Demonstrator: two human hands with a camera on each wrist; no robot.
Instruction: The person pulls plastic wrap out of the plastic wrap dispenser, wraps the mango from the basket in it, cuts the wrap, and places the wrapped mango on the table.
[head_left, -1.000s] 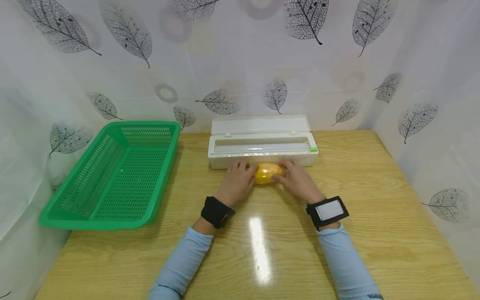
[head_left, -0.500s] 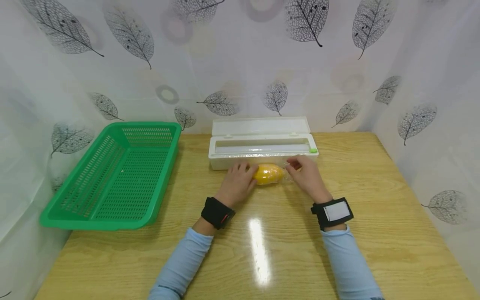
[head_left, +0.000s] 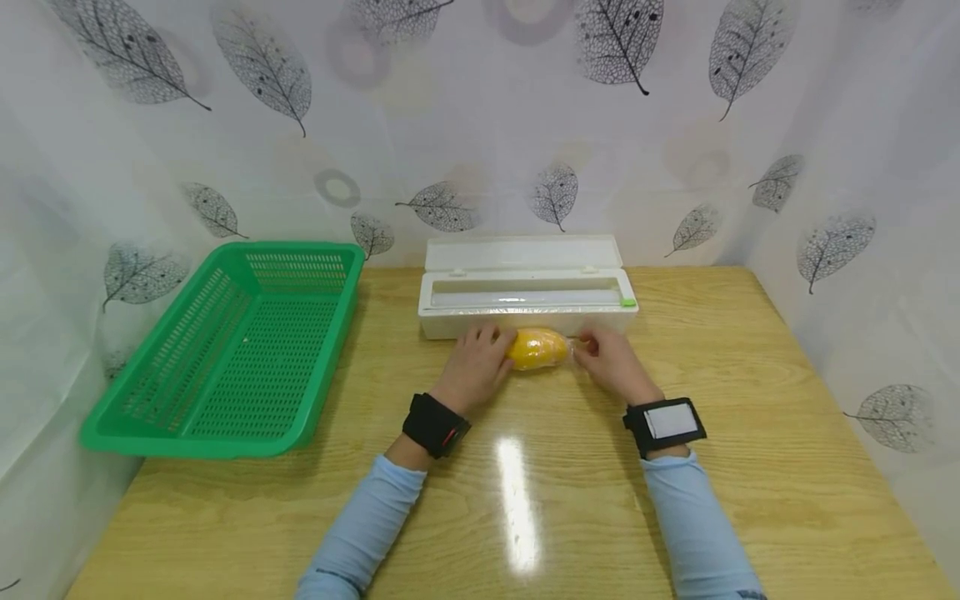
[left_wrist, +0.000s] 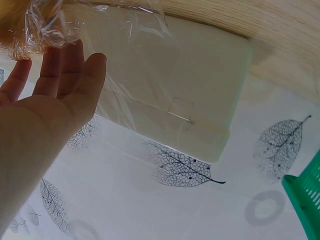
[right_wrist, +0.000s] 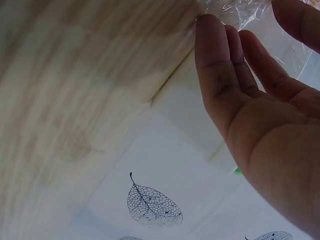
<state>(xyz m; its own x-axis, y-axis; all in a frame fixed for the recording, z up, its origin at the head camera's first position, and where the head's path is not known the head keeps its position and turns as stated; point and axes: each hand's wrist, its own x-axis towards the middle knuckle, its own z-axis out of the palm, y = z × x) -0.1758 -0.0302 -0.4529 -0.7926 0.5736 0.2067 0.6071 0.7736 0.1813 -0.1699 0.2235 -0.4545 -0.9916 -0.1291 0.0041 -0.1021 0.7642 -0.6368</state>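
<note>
A yellow, mango-like fruit [head_left: 538, 349], wrapped in clear cling film, lies on the table in front of a white cling film box [head_left: 528, 323]. My left hand [head_left: 472, 365] holds the fruit's left end, thumb on its near side and fingers beyond. At the right end, my right hand [head_left: 611, 360] pinches the loose cling film [right_wrist: 240, 12] between thumb and fingertips. In the left wrist view, crinkled cling film [left_wrist: 50, 22] bunches above the fingertips, and a clear sheet spreads over the box front. The fruit's left end is partly hidden by my left hand.
The box's lid [head_left: 522, 252] stands raised at the back, showing a film roll [head_left: 525, 297] inside; a green slider [head_left: 627, 302] sits at its right end. A green plastic basket [head_left: 318, 367] stands to the left. A leaf-patterned curtain [head_left: 480, 125] hangs behind the wooden table [head_left: 750, 500].
My right hand moved off the fruit's right end, lifted slightly to the right, then came back down to the film there. The left hand stays on the fruit.
</note>
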